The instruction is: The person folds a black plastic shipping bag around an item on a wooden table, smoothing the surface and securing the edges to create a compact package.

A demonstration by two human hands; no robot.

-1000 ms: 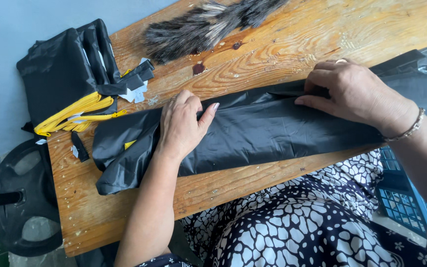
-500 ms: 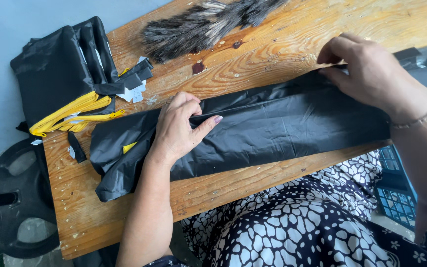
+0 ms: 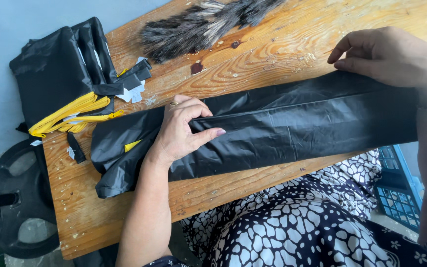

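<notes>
Black bag [image 3: 292, 128] is lying half-folded lengthwise on table [image 3: 253, 64], left hand [image 3: 181, 131] pinching its crease, right hand [image 3: 386, 54] loosely curled at its far edge.

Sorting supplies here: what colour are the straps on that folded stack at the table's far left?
Yellow, on the black folded stack; straps show clearly in the head view.
</notes>
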